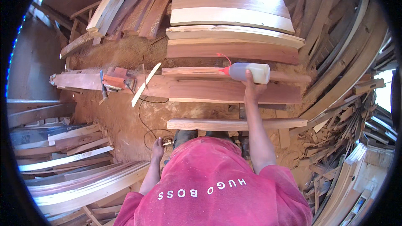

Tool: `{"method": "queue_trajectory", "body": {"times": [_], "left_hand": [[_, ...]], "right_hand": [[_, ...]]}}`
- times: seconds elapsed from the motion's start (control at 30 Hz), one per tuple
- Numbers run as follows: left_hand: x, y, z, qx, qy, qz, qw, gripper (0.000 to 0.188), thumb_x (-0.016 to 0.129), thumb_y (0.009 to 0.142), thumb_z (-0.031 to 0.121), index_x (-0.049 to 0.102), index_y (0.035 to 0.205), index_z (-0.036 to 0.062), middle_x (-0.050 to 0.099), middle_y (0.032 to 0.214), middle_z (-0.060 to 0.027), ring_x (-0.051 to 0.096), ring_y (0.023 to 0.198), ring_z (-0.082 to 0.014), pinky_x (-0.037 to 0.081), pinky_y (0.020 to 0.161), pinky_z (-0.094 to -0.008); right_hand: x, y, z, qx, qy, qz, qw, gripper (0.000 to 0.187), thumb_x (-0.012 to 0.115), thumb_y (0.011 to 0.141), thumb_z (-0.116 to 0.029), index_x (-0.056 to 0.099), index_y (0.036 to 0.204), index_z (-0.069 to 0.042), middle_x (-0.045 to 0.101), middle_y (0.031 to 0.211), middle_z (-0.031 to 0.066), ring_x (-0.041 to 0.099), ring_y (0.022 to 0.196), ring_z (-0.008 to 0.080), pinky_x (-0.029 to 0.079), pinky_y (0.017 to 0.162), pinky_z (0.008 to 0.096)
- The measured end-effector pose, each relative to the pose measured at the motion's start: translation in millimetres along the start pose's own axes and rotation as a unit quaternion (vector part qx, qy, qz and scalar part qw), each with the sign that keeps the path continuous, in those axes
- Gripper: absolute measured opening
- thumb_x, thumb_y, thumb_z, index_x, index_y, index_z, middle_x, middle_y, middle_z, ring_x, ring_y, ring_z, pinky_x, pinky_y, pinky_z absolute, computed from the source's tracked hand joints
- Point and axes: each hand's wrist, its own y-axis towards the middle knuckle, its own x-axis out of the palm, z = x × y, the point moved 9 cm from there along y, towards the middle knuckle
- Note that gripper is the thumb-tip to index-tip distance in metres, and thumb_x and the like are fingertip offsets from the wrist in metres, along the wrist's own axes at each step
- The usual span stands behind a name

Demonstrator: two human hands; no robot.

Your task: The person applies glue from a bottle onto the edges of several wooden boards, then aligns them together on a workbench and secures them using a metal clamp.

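Observation:
My right hand (252,88) is wrapped round a squeeze bottle (247,72), held on its side. The bottle is translucent with a pale lower part; its red nozzle and loose red cap strap point left. Under the nozzle runs a narrow reddish wooden strip (190,71), and whether the tip touches it I cannot tell. A wider reddish board (234,92) lies just nearer to me. My left hand (158,147) hangs low beside my body, fingers closed; a small pale thing shows next to it, too small to name. A separate plank (209,124) lies right before me.
Several planks (230,16) lie at the far side. A bench beam (79,80) at left carries an orange power tool (115,80), a hammer (103,86) and a pale slat (146,84). A black cord (142,119) trails down. Scrap wood (331,142) heaps at right; boards (83,184) stack at left.

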Motion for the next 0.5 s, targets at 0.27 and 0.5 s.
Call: {"method": "queue_trajectory", "body": {"times": [0.27, 0.5], "left_hand": [[24.9, 16.5, -7.7, 0.000, 0.026, -0.037, 0.999, 0.048, 0.043, 0.100, 0.043, 0.061, 0.105, -0.0010, 0.064, 0.092, -0.0076, 0.058, 0.080, -0.0156, 0.047, 0.066, -0.0294], [40.0, 22.3, -6.7, 0.030, 0.015, -0.041, 0.999, 0.049, 0.044, 0.099, 0.043, 0.061, 0.103, -0.0024, 0.063, 0.088, -0.0083, 0.057, 0.075, -0.0151, 0.046, 0.063, -0.0290]], "right_hand": [[-61.2, 22.6, -27.3, 0.000, -0.001, 0.046, 0.999, 0.055, 0.076, 0.080, -0.014, 0.048, 0.124, 0.000, 0.058, 0.114, 0.0140, 0.061, 0.100, 0.0250, 0.060, 0.076, 0.0449], [-124.8, 47.9, -30.6, -0.049, -0.035, 0.098, 0.993, 0.065, 0.075, 0.080, -0.013, 0.039, 0.133, -0.003, 0.051, 0.123, 0.0149, 0.057, 0.108, 0.0281, 0.059, 0.079, 0.0474]]}}
